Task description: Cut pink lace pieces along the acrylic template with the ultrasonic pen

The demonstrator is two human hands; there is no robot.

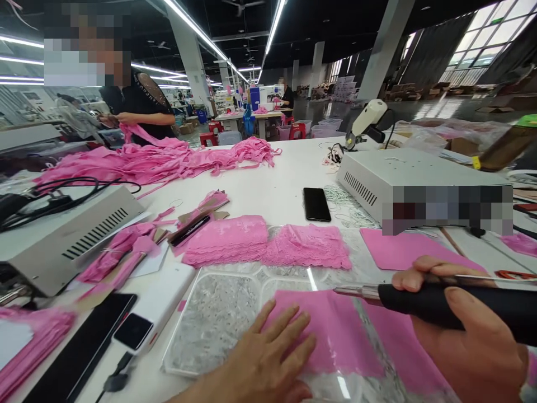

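Observation:
My left hand [268,352] lies with fingers spread on a flat pink fabric piece [331,330], over a clear-topped, grey-marbled board [218,313]. My right hand [465,324] grips a black-handled tool with a pointed metal tip [403,296], held sideways above the fabric. The tip is near the piece's upper edge; I cannot tell whether it touches. A thin metal strip [474,280] runs along the handle under my right fingers. Another pink piece [411,352] lies below the tool, partly hidden by my right hand. Behind the board are stacked pink lace pieces [230,240] and looser lace [308,246].
Grey metal boxes [104,229] stand left and right. A phone [316,204], a white power bank [168,302] with a smartwatch [133,331] on it, and a black slab [84,347] lie around. Pink fabric is heaped behind; a person in black [138,106] handles some.

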